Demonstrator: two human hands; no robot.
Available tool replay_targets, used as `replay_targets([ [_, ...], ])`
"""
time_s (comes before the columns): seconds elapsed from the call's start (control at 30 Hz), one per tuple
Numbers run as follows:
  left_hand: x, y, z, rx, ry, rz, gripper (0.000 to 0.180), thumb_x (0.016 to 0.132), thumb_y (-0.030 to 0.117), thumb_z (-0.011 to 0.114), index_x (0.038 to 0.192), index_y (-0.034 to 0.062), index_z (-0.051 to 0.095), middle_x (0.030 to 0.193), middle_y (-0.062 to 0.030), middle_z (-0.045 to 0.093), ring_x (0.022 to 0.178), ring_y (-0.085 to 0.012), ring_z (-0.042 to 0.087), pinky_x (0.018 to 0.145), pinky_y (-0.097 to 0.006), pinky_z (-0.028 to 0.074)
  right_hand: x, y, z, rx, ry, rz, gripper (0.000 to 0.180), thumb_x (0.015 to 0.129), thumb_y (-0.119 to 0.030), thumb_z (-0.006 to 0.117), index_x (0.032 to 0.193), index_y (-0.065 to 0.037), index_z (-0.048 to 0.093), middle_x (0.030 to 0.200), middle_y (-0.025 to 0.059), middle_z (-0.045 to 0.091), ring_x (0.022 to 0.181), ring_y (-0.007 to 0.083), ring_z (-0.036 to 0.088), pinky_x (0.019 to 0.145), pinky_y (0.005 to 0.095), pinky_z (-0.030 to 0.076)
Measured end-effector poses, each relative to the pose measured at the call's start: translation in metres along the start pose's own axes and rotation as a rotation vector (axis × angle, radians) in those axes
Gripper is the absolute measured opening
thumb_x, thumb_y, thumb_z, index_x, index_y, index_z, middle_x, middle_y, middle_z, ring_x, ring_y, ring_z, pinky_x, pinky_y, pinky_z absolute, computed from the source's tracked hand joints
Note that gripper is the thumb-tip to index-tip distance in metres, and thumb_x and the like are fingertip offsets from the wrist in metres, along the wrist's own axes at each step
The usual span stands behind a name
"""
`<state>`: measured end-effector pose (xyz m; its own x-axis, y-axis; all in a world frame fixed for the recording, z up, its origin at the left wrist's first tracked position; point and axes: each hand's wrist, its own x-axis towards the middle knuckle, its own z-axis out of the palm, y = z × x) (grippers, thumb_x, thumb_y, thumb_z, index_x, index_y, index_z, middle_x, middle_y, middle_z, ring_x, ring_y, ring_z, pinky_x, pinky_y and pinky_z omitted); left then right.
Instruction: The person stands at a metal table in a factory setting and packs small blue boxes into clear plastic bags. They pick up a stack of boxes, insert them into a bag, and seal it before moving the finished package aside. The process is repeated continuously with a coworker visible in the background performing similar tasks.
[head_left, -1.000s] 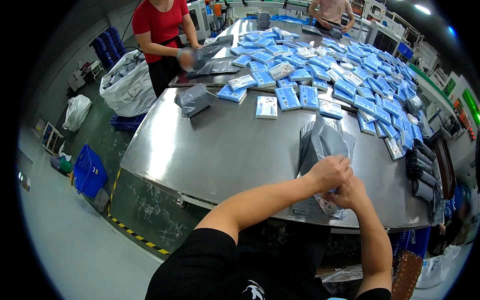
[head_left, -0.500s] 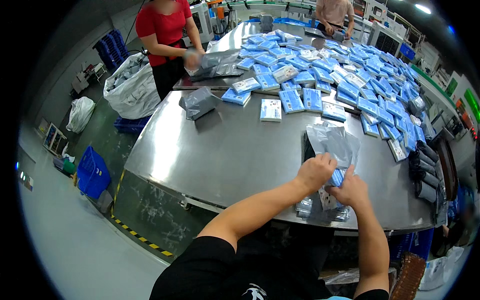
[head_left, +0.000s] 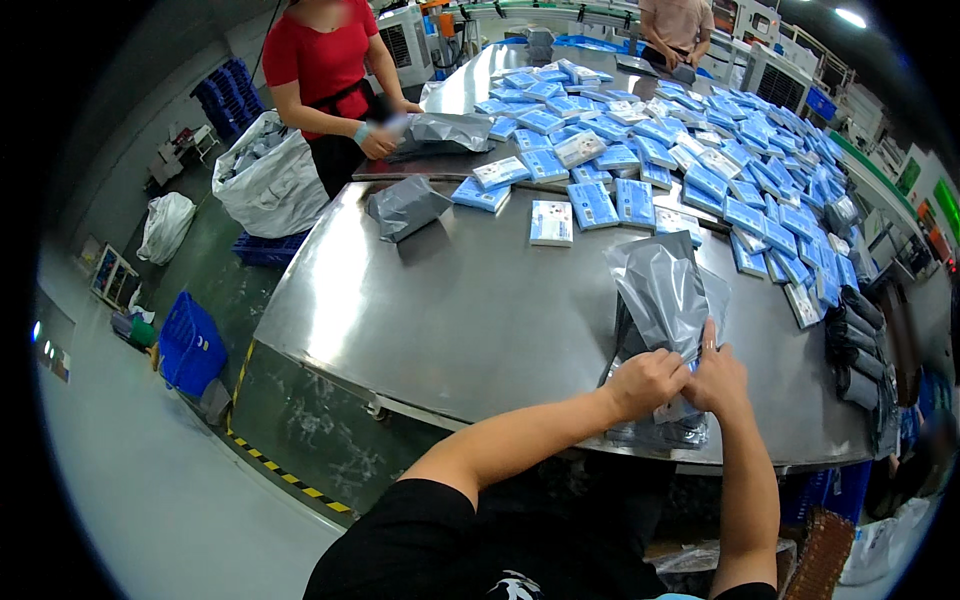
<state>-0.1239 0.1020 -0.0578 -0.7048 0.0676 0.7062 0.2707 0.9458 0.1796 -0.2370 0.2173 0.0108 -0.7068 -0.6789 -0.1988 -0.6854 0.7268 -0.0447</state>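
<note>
Early in the bagging, by the look of it: left hand [head_left: 648, 383] and right hand [head_left: 716, 380] pinched on a grey poly bag [head_left: 665, 295] (near table edge [head_left: 420, 390]), blue boxes [head_left: 640, 150] mostly unbagged.

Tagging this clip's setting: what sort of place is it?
Probably a factory packing line: a long steel table strewn with small blue boxes, grey mailer bags being handled, and filled sacks alongside.

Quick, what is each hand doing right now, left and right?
Left hand: closed, gripping the grey plastic mailer bag.
Right hand: closed on the same bag, beside the left hand.
</note>
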Motion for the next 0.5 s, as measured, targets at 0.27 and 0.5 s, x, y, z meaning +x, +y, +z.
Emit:
replay_targets([
  [0.27, -0.025, -0.018, 0.008, -0.318, 0.088, -0.777, 0.028, 0.081, 0.007, 0.060, 0.109, 0.0010, 0.057, 0.107, -0.0195, 0.058, 0.097, -0.0389, 0.059, 0.086, -0.046, 0.049, 0.007, 0.016, -0.008, 0.135, -0.073, 0.021, 0.112, 0.072, -0.071, 0.062, 0.156, -0.011, 0.017, 0.126, 0.0316, 0.054, 0.110, 0.0441, 0.061, 0.091, 0.0466, 0.050],
  [0.5, -0.009, -0.033, 0.009, -0.090, -0.067, -0.574, 0.021, 0.085, 0.013, 0.057, 0.101, 0.0014, 0.065, 0.094, -0.0166, 0.066, 0.088, -0.0336, 0.065, 0.079, -0.044, 0.053, 0.003, 0.015, -0.016, 0.163, -0.082, 0.076, 0.112, 0.071, -0.068, 0.064, 0.156, -0.011, 0.019, 0.130, 0.0298, 0.053, 0.114, 0.0411, 0.060, 0.095, 0.0444, 0.049],
])
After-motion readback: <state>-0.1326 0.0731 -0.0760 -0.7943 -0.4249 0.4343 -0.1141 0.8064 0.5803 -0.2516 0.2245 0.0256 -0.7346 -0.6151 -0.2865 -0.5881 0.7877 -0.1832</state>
